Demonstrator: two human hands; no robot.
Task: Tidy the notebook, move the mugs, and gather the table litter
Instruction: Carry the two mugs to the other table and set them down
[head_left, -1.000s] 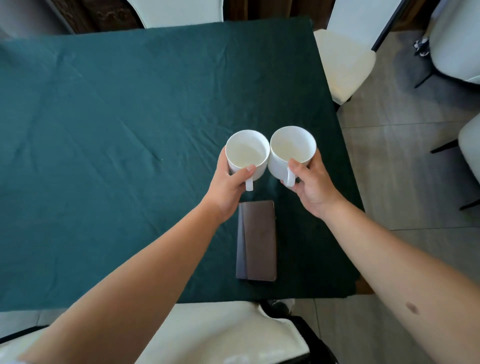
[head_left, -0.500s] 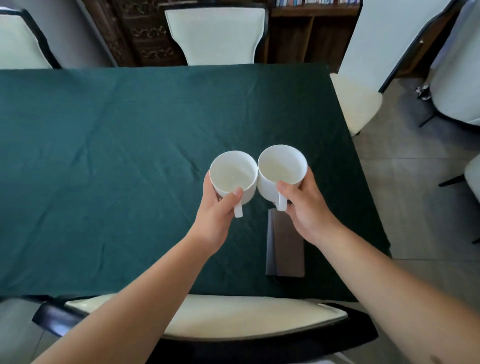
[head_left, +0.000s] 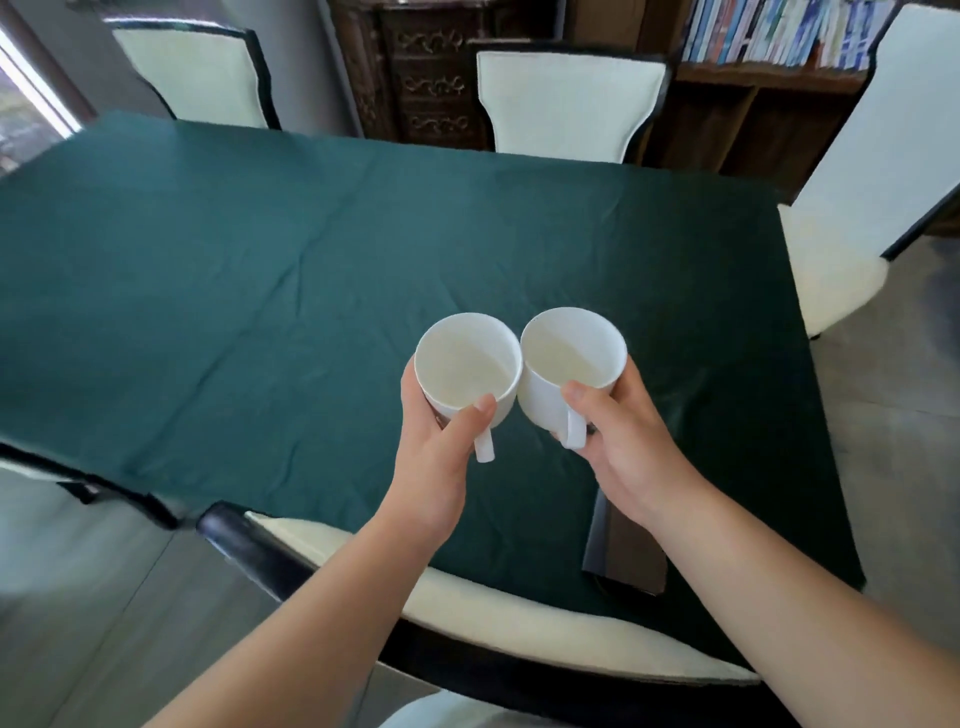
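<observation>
I hold two empty white mugs side by side above the table, their rims touching. My left hand (head_left: 436, 467) grips the left mug (head_left: 467, 366) around its body, handle pointing toward me. My right hand (head_left: 631, 441) grips the right mug (head_left: 571, 353) at its handle. A closed brown notebook (head_left: 626, 551) lies on the green tablecloth (head_left: 234, 291) near the front right edge, partly hidden under my right wrist. No litter shows on the cloth.
Cream chairs with black frames ring the table: one at the near edge (head_left: 467, 618), two at the far side (head_left: 566, 98), one on the right (head_left: 852, 223). A dark carved cabinet (head_left: 421, 78) and a bookshelf (head_left: 769, 67) stand behind.
The view has tilted up and pulled back, so the far chairs and bookshelf appear. Both mugs stay in my hands, raised slightly and shifted away from the notebook.
</observation>
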